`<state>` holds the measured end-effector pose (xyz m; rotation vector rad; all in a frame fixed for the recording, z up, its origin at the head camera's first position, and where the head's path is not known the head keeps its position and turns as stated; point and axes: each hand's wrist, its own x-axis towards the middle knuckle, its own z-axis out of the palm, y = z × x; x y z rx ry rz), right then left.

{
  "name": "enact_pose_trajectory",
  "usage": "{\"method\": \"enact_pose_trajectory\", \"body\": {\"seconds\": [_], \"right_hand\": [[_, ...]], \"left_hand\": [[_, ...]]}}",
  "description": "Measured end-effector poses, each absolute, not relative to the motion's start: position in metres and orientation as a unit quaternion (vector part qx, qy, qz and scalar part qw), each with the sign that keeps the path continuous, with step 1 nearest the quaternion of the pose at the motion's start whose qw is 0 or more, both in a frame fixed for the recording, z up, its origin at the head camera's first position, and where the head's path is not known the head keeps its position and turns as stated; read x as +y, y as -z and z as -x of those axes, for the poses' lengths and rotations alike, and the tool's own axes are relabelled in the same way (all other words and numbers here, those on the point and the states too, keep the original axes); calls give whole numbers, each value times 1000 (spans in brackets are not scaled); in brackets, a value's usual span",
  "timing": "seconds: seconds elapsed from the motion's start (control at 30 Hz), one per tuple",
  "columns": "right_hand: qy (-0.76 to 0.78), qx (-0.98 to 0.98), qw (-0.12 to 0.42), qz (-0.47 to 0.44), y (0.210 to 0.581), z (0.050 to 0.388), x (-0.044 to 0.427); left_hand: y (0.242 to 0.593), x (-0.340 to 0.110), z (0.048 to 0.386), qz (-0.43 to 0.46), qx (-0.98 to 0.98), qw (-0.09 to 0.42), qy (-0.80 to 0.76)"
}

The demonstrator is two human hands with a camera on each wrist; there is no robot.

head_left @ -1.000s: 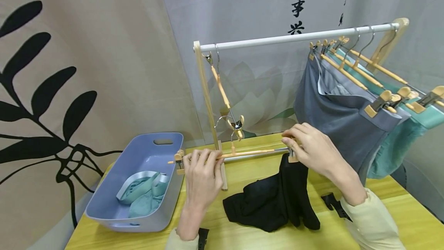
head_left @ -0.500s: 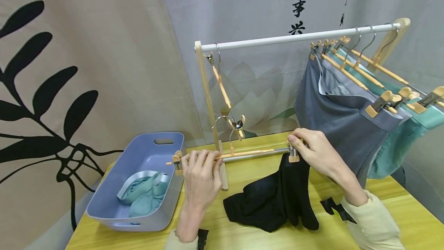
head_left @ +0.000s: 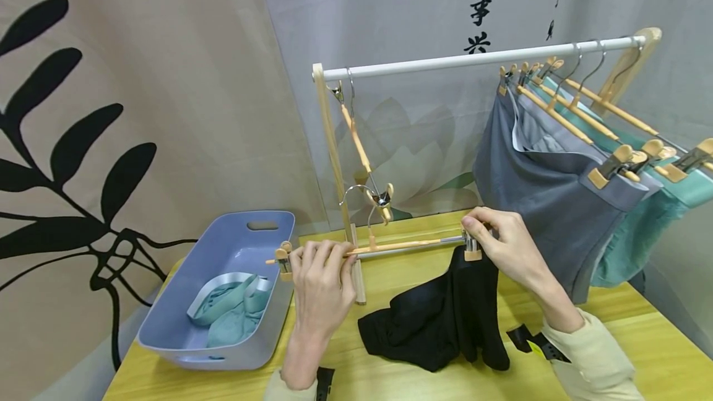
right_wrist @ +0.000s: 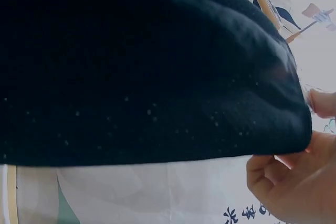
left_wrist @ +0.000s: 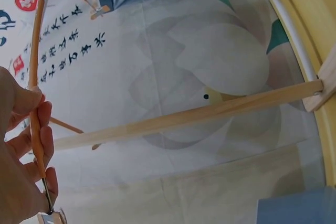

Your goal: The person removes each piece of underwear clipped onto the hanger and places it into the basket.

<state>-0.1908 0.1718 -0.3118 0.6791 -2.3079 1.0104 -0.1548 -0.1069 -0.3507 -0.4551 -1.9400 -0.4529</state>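
Note:
My left hand grips the left part of a wooden clip hanger, held level above the table. In the left wrist view its fingers curl round the bar. The hanger's left clip sticks out past this hand with no cloth visible in it. A black garment, perhaps underpants, hangs from the right clip by one corner. My right hand pinches at that clip, beside the cloth's top corner. In the right wrist view the garment fills much of the picture; thumb and fingers meet at its edge.
A white-railed rack stands behind, with grey-blue underpants and teal ones clipped to hangers at right. A bare hanger hangs at its left end. A blue basket on the table holds teal garments.
My right hand has shifted slightly right and down from the top of the right clip, so more of the clip shows. The left hand and hanger have barely moved.

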Motion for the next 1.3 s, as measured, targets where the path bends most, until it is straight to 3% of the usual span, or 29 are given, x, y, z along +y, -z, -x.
{"method": "enact_pose_trajectory", "body": {"seconds": [0.73, 1.3], "right_hand": [[-387, -829, 311, -258, 311, 190, 169], [-388, -829, 315, -253, 313, 190, 172]], "left_hand": [[350, -106, 156, 194, -805, 526, 191], [348, -105, 154, 195, -804, 528, 190]]}}
